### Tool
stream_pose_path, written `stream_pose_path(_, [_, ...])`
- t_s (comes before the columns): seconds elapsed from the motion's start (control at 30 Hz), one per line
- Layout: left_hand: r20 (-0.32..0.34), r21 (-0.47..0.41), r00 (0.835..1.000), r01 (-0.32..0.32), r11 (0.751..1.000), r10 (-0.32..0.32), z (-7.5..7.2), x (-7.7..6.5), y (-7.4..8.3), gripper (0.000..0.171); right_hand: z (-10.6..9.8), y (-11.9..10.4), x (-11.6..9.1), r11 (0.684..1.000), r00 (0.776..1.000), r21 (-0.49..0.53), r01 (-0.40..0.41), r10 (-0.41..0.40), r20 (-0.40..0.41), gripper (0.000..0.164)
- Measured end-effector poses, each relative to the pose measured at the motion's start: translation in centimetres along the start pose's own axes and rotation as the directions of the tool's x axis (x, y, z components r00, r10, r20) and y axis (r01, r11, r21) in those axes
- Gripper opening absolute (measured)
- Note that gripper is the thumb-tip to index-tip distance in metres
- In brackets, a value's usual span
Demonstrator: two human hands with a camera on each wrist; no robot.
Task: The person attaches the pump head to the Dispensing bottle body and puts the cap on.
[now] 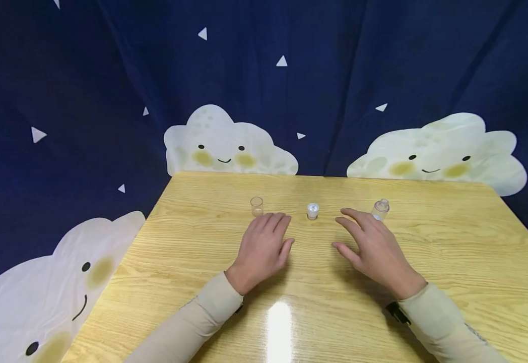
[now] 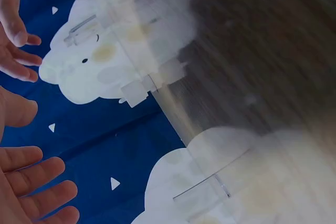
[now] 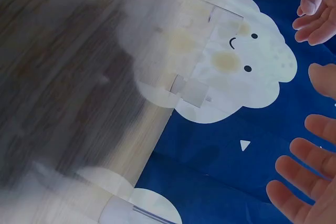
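Both hands are bare, fingers loosely spread, holding nothing. In the head view my left hand (image 1: 261,249) hovers just nearer than a small clear open-topped cylinder (image 1: 257,205), whose base its fingertips partly cover. My right hand (image 1: 377,249) is by a small clear bottle (image 1: 381,206) with a narrow neck, partly hidden behind the fingers. A small white piece (image 1: 312,210), like a bottle's inner cap or nozzle, stands between the hands. The left wrist view shows the white piece (image 2: 135,93) apart from the left fingers (image 2: 44,174); in the right wrist view the right fingers (image 3: 299,177) touch nothing.
A glossy wooden table (image 1: 191,222) bears all three small items in a loose row towards its far side. Behind it hangs a dark blue curtain (image 1: 327,91) with smiling clouds and white triangles. A dark band (image 1: 398,312) sits at the right wrist.
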State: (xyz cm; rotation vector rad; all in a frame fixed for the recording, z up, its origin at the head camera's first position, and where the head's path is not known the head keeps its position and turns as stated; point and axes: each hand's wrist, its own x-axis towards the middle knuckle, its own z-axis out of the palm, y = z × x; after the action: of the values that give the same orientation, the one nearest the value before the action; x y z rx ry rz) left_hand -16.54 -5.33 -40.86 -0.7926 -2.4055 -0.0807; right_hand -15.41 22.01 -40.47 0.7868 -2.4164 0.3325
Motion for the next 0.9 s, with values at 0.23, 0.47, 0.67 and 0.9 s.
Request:
stream_pose_path(0.23, [-0.01,-0.026,1.0,0.026,0.999,-0.027,0.04,-0.28,-0.19,0.044,0.03,-0.03,-0.09,1.0,1.0,-0.001,0.013,-0.013,-0.003,0.051])
stream_pose_path(0.47, [-0.008,-0.052,0.999,0.032,0.998,-0.032,0.02,-0.31,-0.19,0.041,0.06,-0.06,-0.37,1.0,1.0,0.004,-0.006,0.005,0.022,0.049])
stream_pose_path(0.67, [-0.04,-0.081,0.999,0.025,0.996,-0.028,-0.02,-0.3,-0.27,0.038,0.02,-0.03,-0.51,1.0,1.0,0.016,-0.02,0.02,0.009,0.048])
stream_pose_path(0.9, [-0.094,-0.1,0.995,0.005,0.995,-0.015,0.12,-0.31,-0.34,0.034,0.15,0.19,-0.61,1.0,1.0,0.031,-0.006,0.007,-0.031,0.046])
